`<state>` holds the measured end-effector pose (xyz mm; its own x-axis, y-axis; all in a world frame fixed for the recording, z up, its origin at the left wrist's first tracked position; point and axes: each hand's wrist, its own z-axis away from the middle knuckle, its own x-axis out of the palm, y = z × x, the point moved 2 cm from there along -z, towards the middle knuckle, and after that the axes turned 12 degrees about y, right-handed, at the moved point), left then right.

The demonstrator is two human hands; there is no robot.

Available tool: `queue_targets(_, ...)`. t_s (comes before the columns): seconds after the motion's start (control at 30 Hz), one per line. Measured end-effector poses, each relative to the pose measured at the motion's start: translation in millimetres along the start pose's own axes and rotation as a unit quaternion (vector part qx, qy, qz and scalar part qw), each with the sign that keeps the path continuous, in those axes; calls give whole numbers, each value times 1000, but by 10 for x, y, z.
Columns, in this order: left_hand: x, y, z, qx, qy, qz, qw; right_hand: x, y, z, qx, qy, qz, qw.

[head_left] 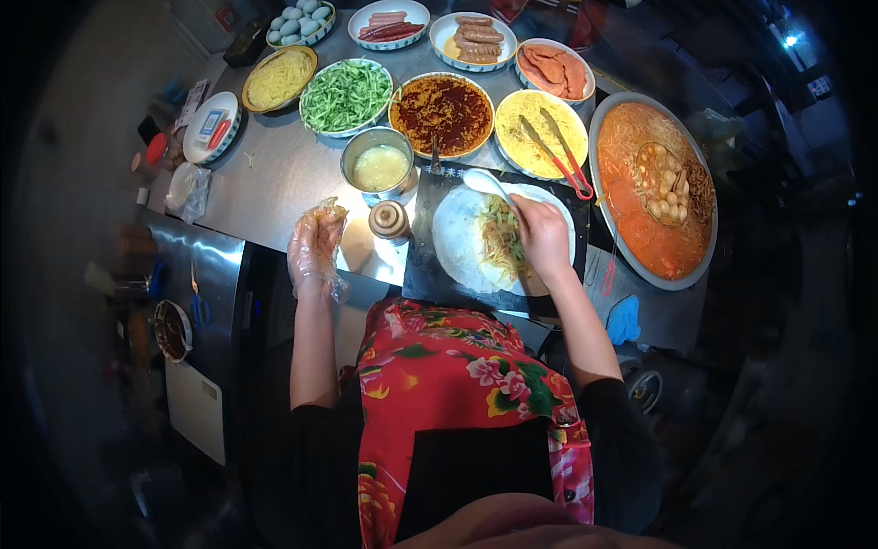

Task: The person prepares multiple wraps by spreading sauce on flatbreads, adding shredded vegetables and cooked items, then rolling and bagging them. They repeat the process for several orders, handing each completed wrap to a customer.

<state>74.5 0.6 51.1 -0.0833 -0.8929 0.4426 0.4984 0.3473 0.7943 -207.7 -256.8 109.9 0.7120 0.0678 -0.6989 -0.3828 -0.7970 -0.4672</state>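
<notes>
My right hand (pixel 545 240) is closed round the handle of a white spoon (pixel 487 181), whose bowl hangs over the far side of a thin round white wrapper (pixel 457 233). Down the middle of that wrapper runs a strip of shredded filling (pixel 499 240), green at the far end and pale brown nearer me. The wrapper lies on a black board (pixel 422 274). My left hand (pixel 317 242), in a clear plastic glove, is raised left of a brown lidded jar (pixel 390 221). Its fingers are loosely bent, with yellowish smears at the tips; I make out nothing held.
Beyond the board stand a metal pot of pale liquid (pixel 379 168), a bowl of red chili sauce (pixel 443 112), cucumber shreds (pixel 345 95), and yellow shreds (pixel 541 133) with red-handled tongs (pixel 567 166) on top. A large round tray (pixel 631 220) of red-sauced food stands right. Sausages (pixel 478 38) are farther back.
</notes>
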Motion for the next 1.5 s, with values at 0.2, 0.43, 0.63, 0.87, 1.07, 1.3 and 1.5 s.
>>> queue_targets(0.2, 59, 38, 49, -11, -8, 9, 1000, 1889, -662, -848, -120, -127, -16, 985)
queue_targets(0.43, -484, 229, 136, 36, 27, 45, 998, 1191, 694, -1099, 20, -191, 261, 946)
queue_targets(0.63, -928, 168, 276, 7, 99, 48, 994, 594, 2118, -941, 209, -372, 433, 794)
queue_targets(0.87, -724, 176, 221, 8, 90, 16, 996, 511, 1635, -983, 84, -234, 321, 914)
queue_targets(1.07, -412, 168, 172, -13, 44, 26, 999, 914, 816, -1483, 25, -350, 292, 890)
queue_targets(1.3, -437, 137, 190, -17, 50, 14, 999, 1252, 1017, -1573, 16, -397, 307, 865)
queue_targets(1.5, -593, 222, 248, -9, 50, -6, 999, 330, 769, -1319, 120, -284, 126, 943)
